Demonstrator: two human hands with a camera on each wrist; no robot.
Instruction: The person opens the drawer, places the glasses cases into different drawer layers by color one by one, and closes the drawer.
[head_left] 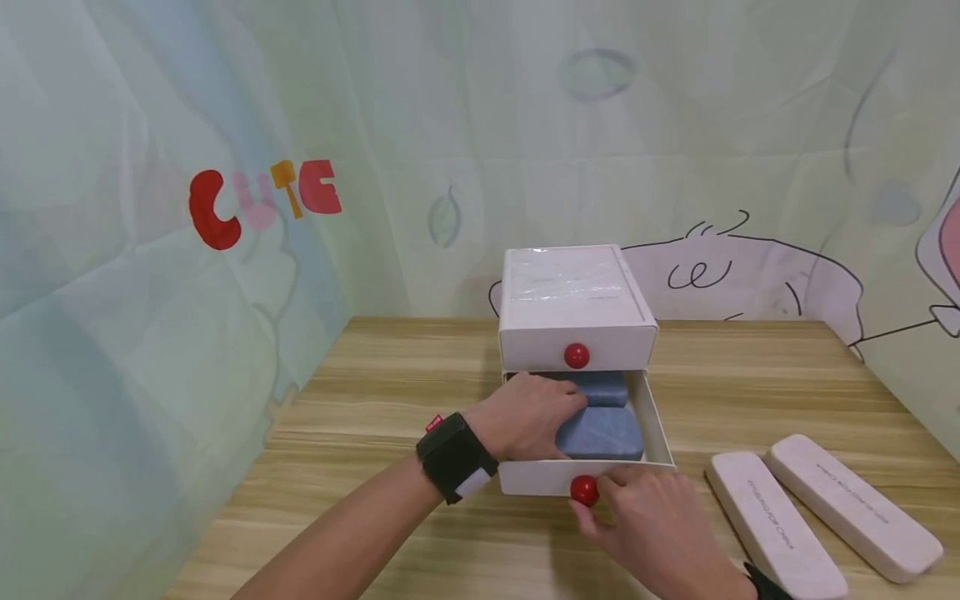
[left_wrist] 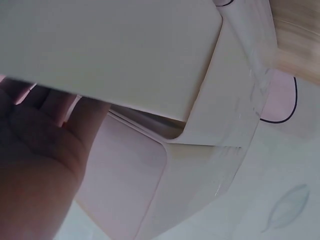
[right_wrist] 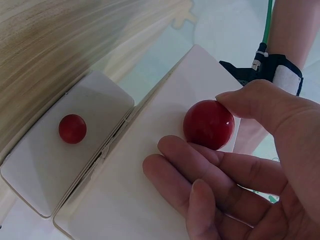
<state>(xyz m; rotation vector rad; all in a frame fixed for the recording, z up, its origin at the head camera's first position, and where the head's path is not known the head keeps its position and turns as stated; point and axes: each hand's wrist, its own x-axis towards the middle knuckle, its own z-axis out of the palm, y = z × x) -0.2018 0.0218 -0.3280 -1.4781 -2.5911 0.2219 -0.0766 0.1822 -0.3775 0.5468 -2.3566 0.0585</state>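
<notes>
A small white two-drawer box point(head_left: 573, 283) stands on the table, its lower drawer point(head_left: 517, 477) pulled out. Inside lie two blue-grey rounded blocks, a front one point(head_left: 600, 433) and one behind it point(head_left: 600, 388). My left hand point(head_left: 528, 417) reaches over the drawer's left wall, with thumb and forefinger at the left end of the front block. Its other fingertips are hidden by the wall and the hand itself, so their grip is unclear. With thumb and fingers, my right hand point(head_left: 652, 517) pinches the red round knob point(right_wrist: 209, 125) on the lower drawer's front.
Two pale oblong cases with printed lettering, a nearer one point(head_left: 776, 525) and a farther one point(head_left: 855, 508), lie right of the drawer. The upper drawer, with its red knob point(head_left: 577, 356), is closed. A printed curtain point(head_left: 420, 125) hangs behind the table and along its sides.
</notes>
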